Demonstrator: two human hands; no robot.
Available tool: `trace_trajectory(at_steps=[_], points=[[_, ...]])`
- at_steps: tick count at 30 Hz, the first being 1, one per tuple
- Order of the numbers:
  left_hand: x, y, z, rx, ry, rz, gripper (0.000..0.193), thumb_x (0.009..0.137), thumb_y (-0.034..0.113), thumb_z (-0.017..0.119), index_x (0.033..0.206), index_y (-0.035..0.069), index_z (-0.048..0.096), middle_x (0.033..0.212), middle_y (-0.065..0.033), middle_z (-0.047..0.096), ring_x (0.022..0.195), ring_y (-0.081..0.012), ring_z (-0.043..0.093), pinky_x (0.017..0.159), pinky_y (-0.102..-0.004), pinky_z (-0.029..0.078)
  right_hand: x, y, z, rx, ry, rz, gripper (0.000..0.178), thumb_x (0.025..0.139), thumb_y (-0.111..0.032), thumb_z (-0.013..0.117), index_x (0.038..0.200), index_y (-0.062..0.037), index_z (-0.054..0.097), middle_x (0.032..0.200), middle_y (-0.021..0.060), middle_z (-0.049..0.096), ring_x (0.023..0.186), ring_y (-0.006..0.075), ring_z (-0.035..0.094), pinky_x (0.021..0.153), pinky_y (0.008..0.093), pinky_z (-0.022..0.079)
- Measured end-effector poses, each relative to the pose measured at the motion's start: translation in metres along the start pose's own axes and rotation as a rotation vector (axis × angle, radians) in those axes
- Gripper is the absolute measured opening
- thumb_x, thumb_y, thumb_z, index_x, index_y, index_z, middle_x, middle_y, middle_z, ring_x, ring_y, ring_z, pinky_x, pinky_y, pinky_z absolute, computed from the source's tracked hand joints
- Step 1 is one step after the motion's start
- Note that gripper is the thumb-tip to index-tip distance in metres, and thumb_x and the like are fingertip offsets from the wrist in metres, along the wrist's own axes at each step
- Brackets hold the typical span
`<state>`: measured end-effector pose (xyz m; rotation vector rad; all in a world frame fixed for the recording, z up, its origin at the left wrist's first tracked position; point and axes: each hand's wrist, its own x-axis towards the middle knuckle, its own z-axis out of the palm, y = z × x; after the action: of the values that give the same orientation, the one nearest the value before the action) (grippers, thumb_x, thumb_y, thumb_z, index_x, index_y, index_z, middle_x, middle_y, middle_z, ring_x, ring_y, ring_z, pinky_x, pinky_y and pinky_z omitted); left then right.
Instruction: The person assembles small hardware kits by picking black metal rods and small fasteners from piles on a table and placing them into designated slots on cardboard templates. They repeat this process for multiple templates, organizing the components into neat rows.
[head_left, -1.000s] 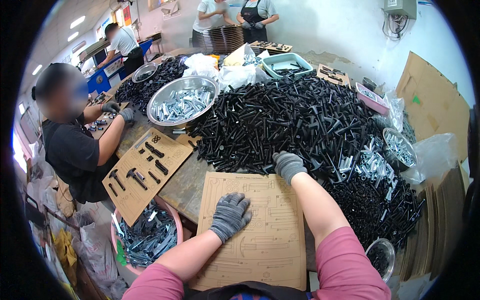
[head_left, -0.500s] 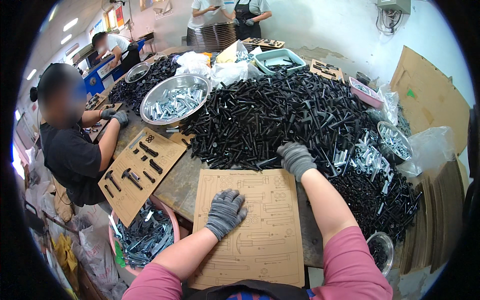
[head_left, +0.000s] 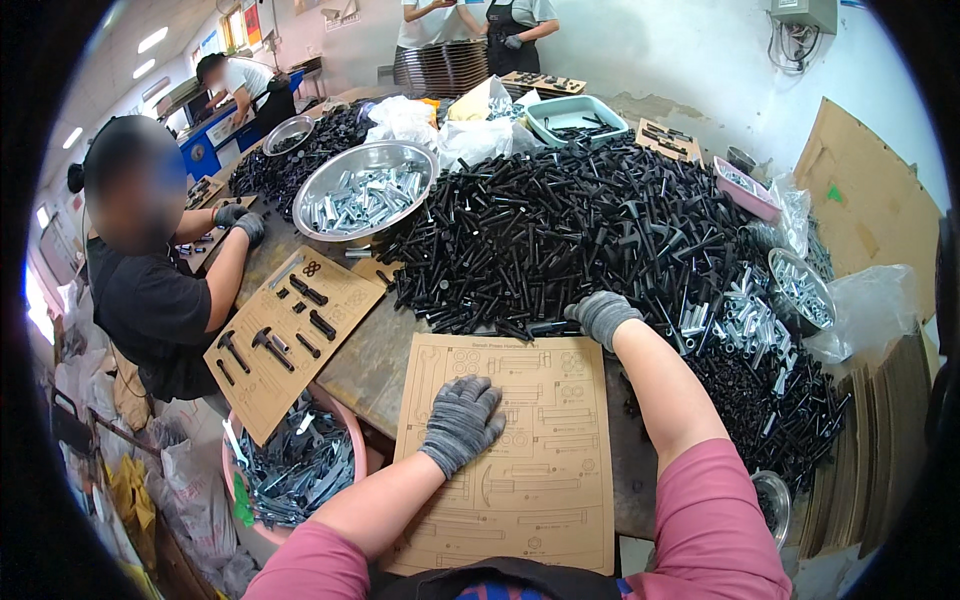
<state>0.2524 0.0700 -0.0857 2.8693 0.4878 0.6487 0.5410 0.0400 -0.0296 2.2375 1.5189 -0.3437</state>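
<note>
My left hand [head_left: 462, 425], in a grey knit glove, lies flat on a brown cardboard sheet [head_left: 545, 510] with its fingers stretched out. The sheet is printed with outline drawings of a wrench, bolts, nuts and other fasteners, and no parts lie on it. Just beyond its far right corner, my right hand [head_left: 604, 318], gloved alike, reaches to the near edge of a large pile of black bolts [head_left: 560, 220]. Its fingers curl down onto the end of a black bolt [head_left: 550, 328]; the fingertips are partly hidden.
On the left, a filled card [head_left: 330, 290] holds black parts; a co-worker [head_left: 150, 280] sits beyond it. Below stands a pink tub [head_left: 358, 450] of wrenches. A steel bowl [head_left: 425, 205] holds silver sleeves. Silver sleeves [head_left: 745, 312] and smaller black parts [head_left: 765, 400] heap up on the right.
The view has shifted slightly, moving the scene a little to the right. My right hand has turned a little and its fingers have closed in at the bolt. My left hand stays on the sheet.
</note>
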Motion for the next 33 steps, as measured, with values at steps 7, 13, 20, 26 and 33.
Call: trace_trajectory(at_steps=[7, 13, 20, 26, 33], points=[[0.002, 0.001, 0.000, -0.017, -0.047, -0.001, 0.039, 0.074, 0.032, 0.056, 0.102, 0.005, 0.058, 0.108, -0.0128, 0.053, 0.105, -0.0288, 0.046, 0.093, -0.0409, 0.032, -0.011, 0.019, -0.025, 0.072, -0.083, -0.124, 0.031, 0.078, -0.019, 0.058, 0.108, -0.0175, 0.055, 0.103, 0.0096, 0.059, 0.096, 0.0291, 0.056, 0.080, 0.0386, 0.046], [0.002, 0.002, -0.002, -0.036, -0.025, -0.012, 0.038, 0.074, 0.031, 0.057, 0.100, 0.004, 0.059, 0.107, -0.0139, 0.054, 0.103, -0.0295, 0.047, 0.092, -0.0402, 0.034, -0.056, 0.021, -0.033, 0.509, 0.047, -0.072, 0.027, 0.079, -0.020, 0.058, 0.105, -0.0105, 0.058, 0.097, 0.0108, 0.061, 0.090, 0.0262, 0.057, 0.079, 0.0336, 0.046], [-0.002, -0.001, 0.003, 0.008, -0.001, -0.003, 0.036, 0.072, 0.031, 0.058, 0.099, 0.006, 0.059, 0.105, -0.0139, 0.054, 0.101, -0.0306, 0.048, 0.088, -0.0414, 0.035, -0.146, -0.034, 0.028, 0.787, 0.679, -0.374, 0.017, 0.072, -0.013, 0.063, 0.088, -0.0076, 0.060, 0.077, 0.0072, 0.058, 0.077, 0.0252, 0.057, 0.070, 0.0322, 0.047], [-0.003, 0.000, 0.009, 0.021, 0.004, -0.014, 0.037, 0.074, 0.031, 0.056, 0.101, 0.007, 0.058, 0.108, -0.0126, 0.054, 0.102, -0.0288, 0.048, 0.091, -0.0395, 0.034, -0.221, -0.140, 0.081, 0.640, 0.834, -0.309, 0.016, 0.077, -0.012, 0.053, 0.092, -0.0083, 0.054, 0.083, 0.0096, 0.056, 0.074, 0.0260, 0.057, 0.065, 0.0353, 0.047], [-0.009, 0.004, -0.009, -0.393, -0.034, -0.078, 0.038, 0.075, 0.015, 0.058, 0.110, 0.003, 0.051, 0.106, -0.0148, 0.053, 0.095, -0.0318, 0.051, 0.085, -0.0381, 0.041, -0.260, -0.152, 0.070, 0.847, 0.507, -0.246, 0.017, 0.081, -0.018, 0.053, 0.092, -0.0058, 0.058, 0.083, 0.0133, 0.059, 0.075, 0.0292, 0.058, 0.067, 0.0374, 0.046]])
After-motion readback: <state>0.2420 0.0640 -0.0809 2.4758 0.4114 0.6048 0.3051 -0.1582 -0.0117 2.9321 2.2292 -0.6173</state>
